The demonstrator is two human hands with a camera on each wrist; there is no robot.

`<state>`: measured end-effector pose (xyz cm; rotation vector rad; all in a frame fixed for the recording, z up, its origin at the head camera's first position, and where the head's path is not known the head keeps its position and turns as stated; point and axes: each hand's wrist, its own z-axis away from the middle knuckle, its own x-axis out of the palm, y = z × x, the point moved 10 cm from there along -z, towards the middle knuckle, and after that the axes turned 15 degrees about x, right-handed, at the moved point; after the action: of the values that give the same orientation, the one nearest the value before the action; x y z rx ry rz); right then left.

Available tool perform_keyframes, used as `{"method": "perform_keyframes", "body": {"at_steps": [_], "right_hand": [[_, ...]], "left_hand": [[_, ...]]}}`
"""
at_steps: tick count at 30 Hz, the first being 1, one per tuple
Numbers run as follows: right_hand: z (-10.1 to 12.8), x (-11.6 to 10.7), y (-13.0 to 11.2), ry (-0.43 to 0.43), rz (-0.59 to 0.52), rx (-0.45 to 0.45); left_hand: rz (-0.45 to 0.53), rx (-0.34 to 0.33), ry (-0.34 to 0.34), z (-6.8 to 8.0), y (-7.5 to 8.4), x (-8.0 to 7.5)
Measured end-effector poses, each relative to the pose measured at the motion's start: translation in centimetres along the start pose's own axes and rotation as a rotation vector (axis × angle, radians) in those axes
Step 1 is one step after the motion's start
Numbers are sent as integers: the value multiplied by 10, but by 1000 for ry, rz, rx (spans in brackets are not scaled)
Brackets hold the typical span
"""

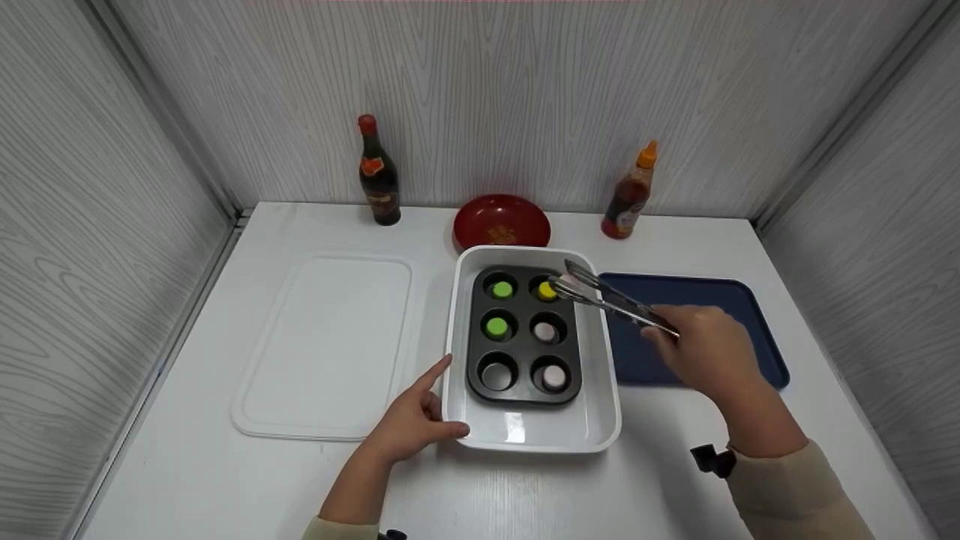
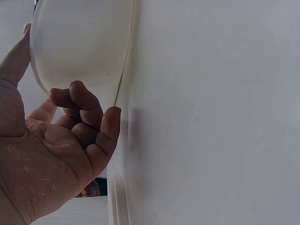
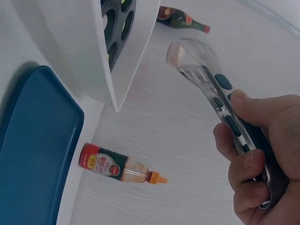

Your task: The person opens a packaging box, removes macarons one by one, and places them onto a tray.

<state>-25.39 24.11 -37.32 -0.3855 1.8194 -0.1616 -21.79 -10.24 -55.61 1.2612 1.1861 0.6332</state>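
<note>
My right hand [image 1: 709,349] grips metal tongs [image 3: 251,133] with a dark handle. Between the tong tips is a small pale pink round piece [image 3: 175,55], above the upper right of a dark six-cup muffin tin [image 1: 523,337]. The tin lies in a deep white tray [image 1: 517,441]. Green pieces [image 1: 497,327] sit in two left cups; the near left cup [image 1: 498,375] holds nothing. On the right are a yellow piece [image 1: 547,291] and two pale pink ones [image 1: 553,376]. My left hand [image 1: 405,424] touches the tray's near left corner with extended thumb and index finger, the others loosely bent.
A translucent white lid [image 1: 330,345] lies left of the tray, and a navy tray [image 1: 697,289] lies to its right. Behind stand a dark bottle [image 1: 380,184], a red bowl [image 1: 501,214] and an orange-capped sauce bottle [image 1: 628,199], near the back wall.
</note>
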Motion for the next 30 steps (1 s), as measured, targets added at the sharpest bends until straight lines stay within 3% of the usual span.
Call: {"method": "perform_keyframes", "body": {"at_steps": [10, 22, 30], "right_hand": [[-11, -4, 45, 33, 43, 149], [-23, 31, 92, -78, 38, 339], [-23, 54, 105, -149, 32, 381]], "left_hand": [[45, 40, 10, 0, 4, 1], [30, 32, 5, 0, 2, 1], [33, 22, 9, 2, 3, 1]]}}
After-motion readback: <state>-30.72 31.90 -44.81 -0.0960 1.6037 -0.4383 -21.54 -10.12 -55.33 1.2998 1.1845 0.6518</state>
